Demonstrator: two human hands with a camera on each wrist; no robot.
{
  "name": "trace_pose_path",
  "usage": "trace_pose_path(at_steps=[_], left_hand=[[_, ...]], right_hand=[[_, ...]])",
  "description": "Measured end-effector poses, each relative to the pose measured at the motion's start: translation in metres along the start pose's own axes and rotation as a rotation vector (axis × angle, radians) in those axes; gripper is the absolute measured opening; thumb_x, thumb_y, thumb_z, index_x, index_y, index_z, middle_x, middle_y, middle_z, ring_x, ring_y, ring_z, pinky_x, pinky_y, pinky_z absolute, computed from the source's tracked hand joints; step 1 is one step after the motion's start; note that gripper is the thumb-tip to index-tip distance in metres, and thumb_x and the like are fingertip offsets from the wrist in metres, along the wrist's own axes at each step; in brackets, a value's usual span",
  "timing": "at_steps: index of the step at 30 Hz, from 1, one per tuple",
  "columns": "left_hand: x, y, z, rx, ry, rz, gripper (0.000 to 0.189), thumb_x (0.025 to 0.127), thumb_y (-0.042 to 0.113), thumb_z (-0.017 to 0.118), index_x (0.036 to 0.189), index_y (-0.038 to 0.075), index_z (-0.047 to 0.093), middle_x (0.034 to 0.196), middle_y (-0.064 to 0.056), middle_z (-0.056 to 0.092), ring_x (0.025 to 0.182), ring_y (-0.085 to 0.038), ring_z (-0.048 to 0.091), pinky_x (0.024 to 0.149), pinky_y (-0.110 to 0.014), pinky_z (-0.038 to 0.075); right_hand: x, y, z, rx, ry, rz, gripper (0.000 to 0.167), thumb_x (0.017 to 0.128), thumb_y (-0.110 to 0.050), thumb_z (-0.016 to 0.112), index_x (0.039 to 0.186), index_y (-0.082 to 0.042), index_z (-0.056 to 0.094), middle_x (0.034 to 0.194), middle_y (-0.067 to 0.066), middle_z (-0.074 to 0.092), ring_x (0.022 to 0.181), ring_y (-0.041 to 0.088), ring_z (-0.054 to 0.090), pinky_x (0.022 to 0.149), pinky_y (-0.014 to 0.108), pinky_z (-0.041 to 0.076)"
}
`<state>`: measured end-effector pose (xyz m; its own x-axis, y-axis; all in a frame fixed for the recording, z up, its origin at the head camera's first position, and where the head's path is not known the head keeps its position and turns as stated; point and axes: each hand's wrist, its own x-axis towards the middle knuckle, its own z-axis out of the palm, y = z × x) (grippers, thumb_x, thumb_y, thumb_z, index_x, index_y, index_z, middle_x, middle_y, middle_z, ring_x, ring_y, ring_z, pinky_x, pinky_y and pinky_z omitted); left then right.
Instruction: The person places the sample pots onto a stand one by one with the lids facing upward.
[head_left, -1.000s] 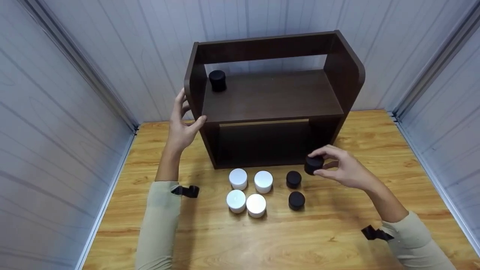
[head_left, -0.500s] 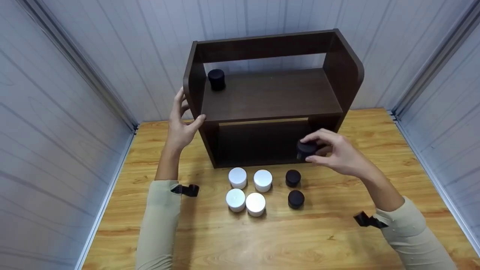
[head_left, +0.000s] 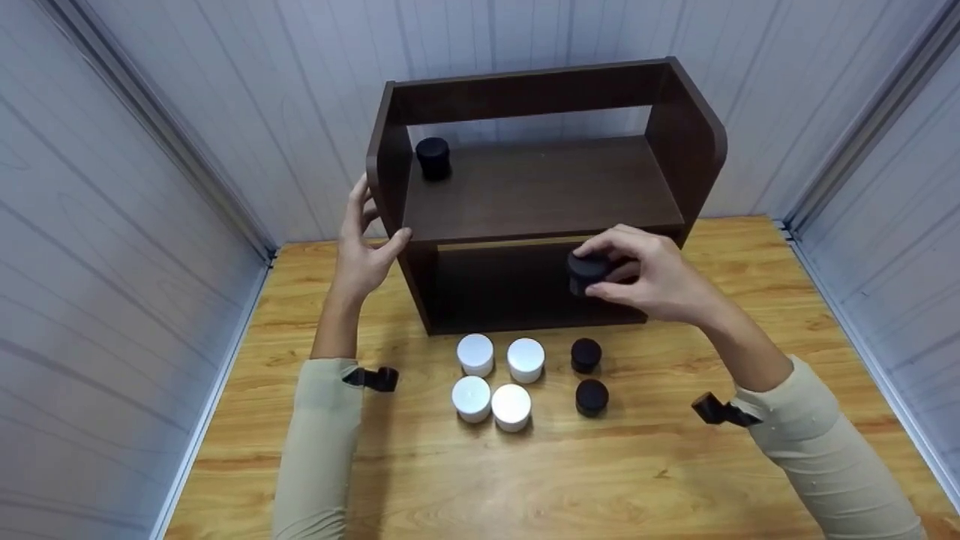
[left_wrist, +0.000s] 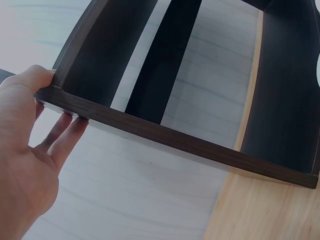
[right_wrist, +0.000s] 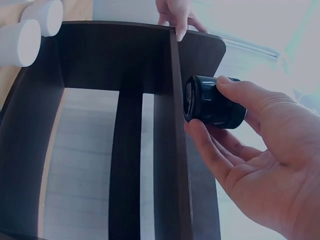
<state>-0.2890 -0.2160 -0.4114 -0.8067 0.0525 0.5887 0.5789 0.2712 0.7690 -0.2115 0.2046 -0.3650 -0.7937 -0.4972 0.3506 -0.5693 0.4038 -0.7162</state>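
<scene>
A dark brown two-tier shelf stands on the wooden table. My left hand grips its left side panel, thumb at the front edge and fingers round the outside; the left wrist view shows the same hold on the panel. Between thumb and fingers, my right hand pinches a black lidded jar in front of the shelf, raised off the table. From the right wrist, that jar appears tilted beside the shelf board's edge. Another black jar sits at the upper board's left end.
Several white jars stand on the table before the shelf. Two black jars are to their right. Pale panel walls enclose the table at the back and both sides.
My right hand has lifted the black jar up and to the left, from beside the two table jars to the level of the lower opening. The left hand has stayed in place.
</scene>
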Motion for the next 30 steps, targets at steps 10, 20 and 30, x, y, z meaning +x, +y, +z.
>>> trace_pose_path(at_steps=[10, 20, 30], left_hand=[[0.001, 0.000, 0.000, -0.007, -0.020, -0.023, 0.084, 0.101, -0.002, 0.074, 0.174, 0.001, 0.032, 0.166, -0.025, 0.046, 0.142, -0.043, 0.061, 0.085, -0.021, 0.064], [0.001, -0.001, 0.000, -0.001, -0.006, 0.016, 0.084, 0.100, -0.003, 0.075, 0.172, -0.004, 0.033, 0.165, -0.029, 0.048, 0.140, -0.046, 0.061, 0.101, -0.020, 0.057], [0.002, 0.002, -0.001, -0.007, -0.008, 0.003, 0.084, 0.100, -0.004, 0.075, 0.172, -0.002, 0.033, 0.166, -0.027, 0.047, 0.139, -0.045, 0.062, 0.096, -0.020, 0.059]], right_hand=[[0.039, -0.017, -0.004, 0.025, 0.031, 0.036, 0.041, 0.094, 0.001, 0.088, 0.134, -0.003, 0.077, 0.132, 0.018, 0.072, 0.115, 0.029, 0.078, 0.092, 0.013, 0.063], [0.078, -0.014, -0.001, 0.047, 0.025, 0.031, 0.044, 0.095, -0.002, 0.088, 0.137, -0.002, 0.074, 0.134, 0.018, 0.073, 0.110, 0.019, 0.074, 0.093, 0.015, 0.061], [0.110, -0.016, 0.012, 0.092, 0.074, -0.002, 0.046, 0.096, -0.002, 0.088, 0.140, -0.001, 0.073, 0.139, 0.019, 0.073, 0.116, 0.024, 0.074, 0.092, 0.016, 0.060]])
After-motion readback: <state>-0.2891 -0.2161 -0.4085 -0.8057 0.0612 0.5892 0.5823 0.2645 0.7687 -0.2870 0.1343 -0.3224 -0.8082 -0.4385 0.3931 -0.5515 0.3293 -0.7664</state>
